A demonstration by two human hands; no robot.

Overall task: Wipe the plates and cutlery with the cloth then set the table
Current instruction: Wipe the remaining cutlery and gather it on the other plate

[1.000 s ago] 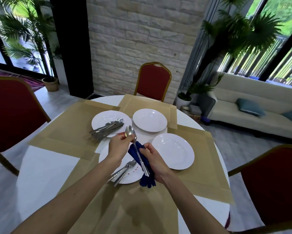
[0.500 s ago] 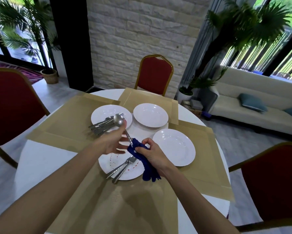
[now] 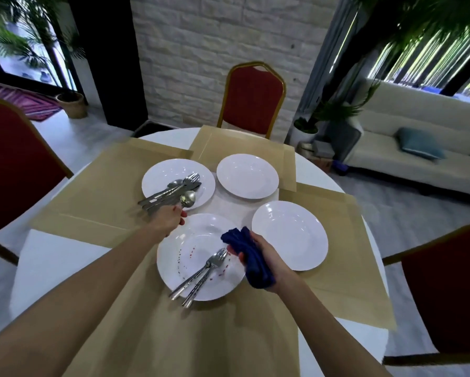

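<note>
My left hand point(image 3: 169, 219) grips the handle end of a spoon point(image 3: 188, 199), whose bowl rests on the far-left white plate point(image 3: 157, 178) beside a pile of cutlery point(image 3: 171, 189). A bunched dark blue cloth point(image 3: 251, 255) is held in my right hand point(image 3: 273, 258), over the right rim of the near plate point(image 3: 193, 240). That plate has red spots on it and carries two or three forks point(image 3: 201, 273). Two more white plates lie bare, one at the far middle point(image 3: 247, 175) and one to the right point(image 3: 289, 235).
All plates sit on tan placemats point(image 3: 92, 191) on a round white table point(image 3: 43, 257). Red chairs with gold frames stand at the left point(image 3: 13, 164), far side point(image 3: 251, 99) and right point(image 3: 443, 289). A sofa point(image 3: 418, 159) and potted plants are beyond.
My left hand carried the spoon away from the cloth, out and to the left, and lowered it onto the far-left plate. My right hand with the cloth dropped toward the near plate's right rim.
</note>
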